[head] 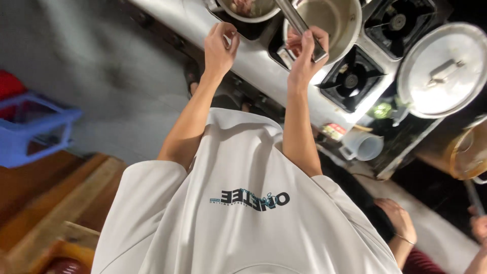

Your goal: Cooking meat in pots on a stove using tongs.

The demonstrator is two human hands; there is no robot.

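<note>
Here, the right hand was closed around a long metal handle that ran up past the top of the picture. It looked like a ladle handle, but its bowl was out of sight. The handle sat over the big pale pot near the front edge of the steel stove top. It looked hard, smooth and shiny, so it could slip in a wet grip; a firm hold low on the shaft seemed best. The left hand was half curled by the rim of another pot, fingers pinched together; I could not tell if it held anything. A lidded pot stood at the right.
</note>
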